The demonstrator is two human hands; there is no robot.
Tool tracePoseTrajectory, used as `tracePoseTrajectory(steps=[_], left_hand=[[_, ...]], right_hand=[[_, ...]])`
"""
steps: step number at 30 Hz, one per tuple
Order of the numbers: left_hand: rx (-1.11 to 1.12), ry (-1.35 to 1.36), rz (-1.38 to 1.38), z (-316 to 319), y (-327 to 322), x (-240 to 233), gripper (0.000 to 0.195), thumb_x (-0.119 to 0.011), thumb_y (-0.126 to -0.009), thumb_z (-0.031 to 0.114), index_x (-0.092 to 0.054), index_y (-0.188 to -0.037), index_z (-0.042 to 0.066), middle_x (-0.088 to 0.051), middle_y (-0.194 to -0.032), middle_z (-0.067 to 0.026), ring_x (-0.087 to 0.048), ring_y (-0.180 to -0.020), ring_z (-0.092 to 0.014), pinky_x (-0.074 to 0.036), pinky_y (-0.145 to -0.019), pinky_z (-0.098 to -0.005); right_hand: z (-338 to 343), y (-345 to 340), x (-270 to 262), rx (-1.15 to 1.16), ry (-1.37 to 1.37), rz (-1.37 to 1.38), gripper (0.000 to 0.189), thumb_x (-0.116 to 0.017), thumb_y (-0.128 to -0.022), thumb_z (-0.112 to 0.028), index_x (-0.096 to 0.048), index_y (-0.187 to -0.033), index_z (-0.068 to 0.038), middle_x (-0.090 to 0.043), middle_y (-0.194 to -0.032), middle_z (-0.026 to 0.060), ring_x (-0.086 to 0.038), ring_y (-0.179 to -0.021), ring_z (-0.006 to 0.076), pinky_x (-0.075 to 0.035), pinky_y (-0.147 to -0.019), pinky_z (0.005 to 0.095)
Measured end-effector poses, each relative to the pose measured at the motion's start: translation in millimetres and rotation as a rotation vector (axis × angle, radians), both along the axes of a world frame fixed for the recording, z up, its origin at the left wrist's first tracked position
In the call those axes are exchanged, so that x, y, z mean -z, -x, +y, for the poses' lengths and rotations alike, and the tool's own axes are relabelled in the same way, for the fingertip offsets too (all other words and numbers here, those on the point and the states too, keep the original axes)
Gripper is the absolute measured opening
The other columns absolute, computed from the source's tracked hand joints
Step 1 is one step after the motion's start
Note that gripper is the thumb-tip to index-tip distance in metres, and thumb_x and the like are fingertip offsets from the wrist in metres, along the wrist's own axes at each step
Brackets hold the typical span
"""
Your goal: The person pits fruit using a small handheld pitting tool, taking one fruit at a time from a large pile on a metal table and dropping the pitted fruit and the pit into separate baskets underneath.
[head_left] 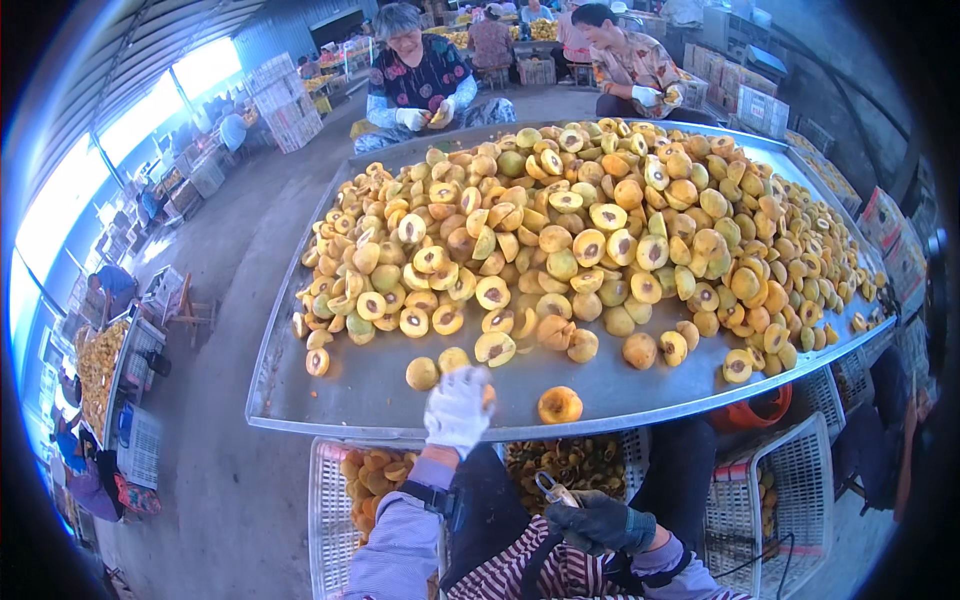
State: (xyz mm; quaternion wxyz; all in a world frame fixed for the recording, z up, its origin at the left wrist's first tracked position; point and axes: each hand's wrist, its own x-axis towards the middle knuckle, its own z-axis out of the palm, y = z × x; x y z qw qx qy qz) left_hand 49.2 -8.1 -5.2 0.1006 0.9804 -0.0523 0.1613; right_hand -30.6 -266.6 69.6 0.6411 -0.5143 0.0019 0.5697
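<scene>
Halved yellow peaches [555, 240], many with brown pit centres showing, lie heaped on a metal-topped table [360, 401] before me. My left hand [457, 409], in a white glove, is over the table's near edge. A bit of orange fruit [488, 396] shows beside its fingers; whether they grip it is hidden. Just beyond are two loose halves, and one peach half [560, 406] sits alone to the right. Low over my lap, my right hand [600, 521], in a dark glove, is closed around the handle of a pitting tool [555, 491] with a looped metal end.
Under the table's near edge, a white plastic crate [326, 517] holds peach halves, beside a container of dark pits or scraps [566, 465]. Another crate [795, 495] and a red bucket [757, 409] stand right. Two gloved people [420, 82] [637, 67] sit across the table.
</scene>
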Motion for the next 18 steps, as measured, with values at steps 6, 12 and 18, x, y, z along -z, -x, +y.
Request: tracePoseTrajectory(steps=[6,12,18], left_hand=[[0.174,0.402,0.135,-26.6,14.9,31.3,0.044,-0.069,-0.078,0.019,-0.056,-0.119,0.012,-0.056,-0.121,-0.0111,-0.055,-0.113,-0.031,-0.045,-0.096,-0.0407],[0.209,0.06,-0.035,-22.2,8.1,13.7,0.04,-0.065,-0.079,0.013,-0.056,-0.117,0.013,-0.056,-0.121,-0.0082,-0.055,-0.109,-0.031,-0.045,-0.093,-0.0436],[0.22,0.093,0.035,-36.0,25.7,12.1,0.038,-0.066,-0.079,0.021,-0.056,-0.115,0.014,-0.057,-0.115,-0.007,-0.056,-0.106,-0.03,-0.047,-0.088,-0.0433]], right_hand=[[-1.0,1.7,5.3,0.101,-0.099,-0.069,0.02,-0.056,-0.097,-0.029,-0.054,-0.092,-0.01,-0.05,-0.057,-0.0033,-0.048,-0.042,0.006,-0.035,-0.035,0.0202],[-11.5,6.4,10.0,0.174,-0.058,-0.067,0.015,-0.057,-0.097,-0.026,-0.056,-0.095,-0.011,-0.053,-0.067,-0.004,-0.048,-0.044,0.0047,-0.038,-0.038,0.0196],[-7.5,2.0,3.2,0.125,-0.016,-0.064,0.015,-0.06,-0.095,-0.026,-0.058,-0.099,-0.012,-0.055,-0.071,-0.005,-0.051,-0.05,0.0038,-0.041,-0.044,0.018]])
